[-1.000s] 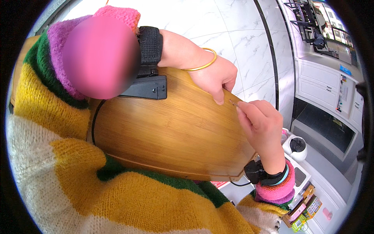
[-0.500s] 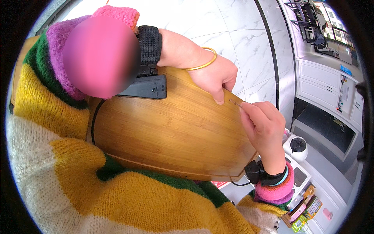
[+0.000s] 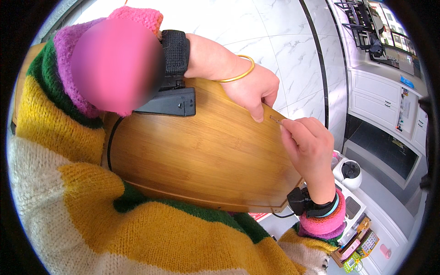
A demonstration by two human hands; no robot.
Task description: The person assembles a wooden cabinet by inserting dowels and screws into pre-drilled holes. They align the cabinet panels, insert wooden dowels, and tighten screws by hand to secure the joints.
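Observation:
A large bamboo-grained wooden panel (image 3: 197, 151) fills the middle of the view. My left hand (image 3: 256, 94), with a gold bangle at the wrist, is closed over its far edge, thumb on the top face and the other fingers mostly hidden beyond the edge. Just to the right, my right hand (image 3: 309, 142) pinches a small, thin, metallic-looking piece (image 3: 276, 119) between thumb and forefinger. That piece points toward the left thumb, close above the panel near its far edge; whether its tip touches the wood is hard to make out.
A black box-shaped device (image 3: 172, 103) sits at my left wrist, with a black cable (image 3: 110, 142) over the panel. At right, a white camera-like device (image 3: 349, 173) and small boxes (image 3: 353, 252) stand on a pale surface. White cabinets (image 3: 376, 94) and marble-look floor tiles (image 3: 293, 55) lie beyond.
My right hand has shifted very slightly left and up with the thin piece still pinched. My left hand keeps its place on the panel's edge.

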